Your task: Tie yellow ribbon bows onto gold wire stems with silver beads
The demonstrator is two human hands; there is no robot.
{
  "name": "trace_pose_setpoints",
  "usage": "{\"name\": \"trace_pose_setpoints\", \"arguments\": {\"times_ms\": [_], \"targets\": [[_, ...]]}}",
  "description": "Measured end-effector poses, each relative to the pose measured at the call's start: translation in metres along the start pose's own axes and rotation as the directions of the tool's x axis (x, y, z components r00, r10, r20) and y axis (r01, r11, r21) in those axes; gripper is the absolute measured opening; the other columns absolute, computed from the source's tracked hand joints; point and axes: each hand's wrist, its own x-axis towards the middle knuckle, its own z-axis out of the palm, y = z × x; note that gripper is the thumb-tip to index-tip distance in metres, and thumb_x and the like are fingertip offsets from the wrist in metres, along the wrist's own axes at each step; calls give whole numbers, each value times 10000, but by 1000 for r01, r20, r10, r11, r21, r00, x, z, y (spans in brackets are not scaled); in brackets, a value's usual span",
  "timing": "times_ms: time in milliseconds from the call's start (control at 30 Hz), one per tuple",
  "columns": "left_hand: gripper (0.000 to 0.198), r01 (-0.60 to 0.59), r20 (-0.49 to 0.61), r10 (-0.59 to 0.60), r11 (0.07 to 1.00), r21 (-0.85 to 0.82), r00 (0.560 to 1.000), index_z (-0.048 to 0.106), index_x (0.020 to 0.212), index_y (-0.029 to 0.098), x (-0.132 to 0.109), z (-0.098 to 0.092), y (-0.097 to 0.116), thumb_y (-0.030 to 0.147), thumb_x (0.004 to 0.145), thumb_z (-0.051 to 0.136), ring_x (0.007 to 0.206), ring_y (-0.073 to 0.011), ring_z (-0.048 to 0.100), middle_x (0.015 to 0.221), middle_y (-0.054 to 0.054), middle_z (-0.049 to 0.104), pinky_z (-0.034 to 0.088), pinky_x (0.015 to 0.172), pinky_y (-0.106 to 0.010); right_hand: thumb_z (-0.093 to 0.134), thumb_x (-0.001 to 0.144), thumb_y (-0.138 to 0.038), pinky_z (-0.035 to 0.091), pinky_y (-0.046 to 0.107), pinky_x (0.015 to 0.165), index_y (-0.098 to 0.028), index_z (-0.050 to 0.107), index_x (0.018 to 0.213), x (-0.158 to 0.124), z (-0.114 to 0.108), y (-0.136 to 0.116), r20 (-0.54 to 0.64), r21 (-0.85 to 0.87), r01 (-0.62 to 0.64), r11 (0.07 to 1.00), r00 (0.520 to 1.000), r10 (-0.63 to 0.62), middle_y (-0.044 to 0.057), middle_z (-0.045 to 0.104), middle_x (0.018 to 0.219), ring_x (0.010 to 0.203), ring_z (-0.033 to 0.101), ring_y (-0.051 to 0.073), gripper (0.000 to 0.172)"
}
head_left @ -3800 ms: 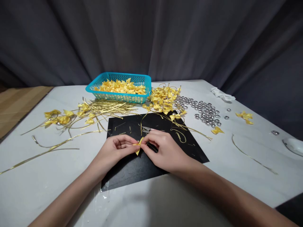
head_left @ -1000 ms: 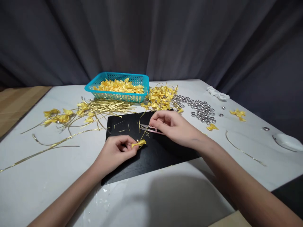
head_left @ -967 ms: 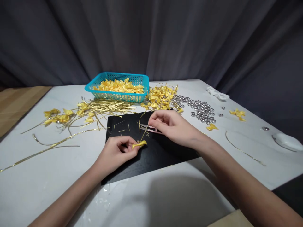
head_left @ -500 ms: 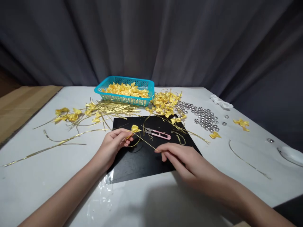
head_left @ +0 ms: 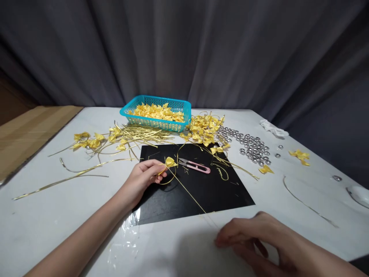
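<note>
My left hand [head_left: 148, 177] pinches a yellow ribbon bow [head_left: 170, 162] above the black mat [head_left: 161, 206]. A thin gold cord [head_left: 188, 192] runs from the bow toward the lower right, straight and taut-looking. A loop of cord also hangs under the bow by my left fingers. At the cord's far end is my right hand [head_left: 250, 240], past the mat's front edge, its fingers bent into a pinch and somewhat blurred. Pink-handled thread snips [head_left: 196, 166] lie on the mat just right of the bow.
A blue basket [head_left: 157, 124] of yellow bows stands at the back. Beside it are gold cords [head_left: 147, 134] and a heap of corded bows [head_left: 206, 127]. Several silver beads [head_left: 255, 148] spread to the right, near a white cloth [head_left: 273, 128] and a white dish [head_left: 359, 195].
My right hand has moved down and right, away from the bow, and a longer stretch of cord shows between the hands. My left hand keeps its pinch. The view has shifted slightly.
</note>
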Motion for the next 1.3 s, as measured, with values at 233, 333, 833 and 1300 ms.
{"name": "trace_pose_setpoints", "arguments": {"times_ms": [233,333,833,1300], "targets": [[150,35,81,-34,999,-10,996,654,574,151,-8,6,1,253,595,763,460,-34,526,522,29,643,404,458,-101,580,868,-151,429,168,467,-168,732,837,42,8,3,-181,172,172,970,973,-141,59,650,831,533,539,59,156],[149,32,110,-33,999,4,993,646,576,155,-10,8,1,253,613,753,466,-35,526,527,32,641,398,458,-102,585,858,-134,462,182,540,-166,728,849,62,15,1,-319,191,186,964,940,-118,60,657,851,618,576,81,147],[158,-93,271,33,973,212,962,674,611,164,-12,8,-4,228,755,678,515,-80,509,567,21,621,412,516,-180,598,836,-97,447,182,519,-123,721,894,103,34,20,-447,-4,280,960,858,-252,49,631,834,640,577,81,138],[165,-116,275,48,965,237,960,662,633,178,-10,5,-6,238,785,646,537,-76,506,591,35,608,398,534,-173,564,807,-44,429,198,470,-115,690,792,86,52,8,-598,-6,228,974,780,-186,41,637,657,496,519,82,145]]}}
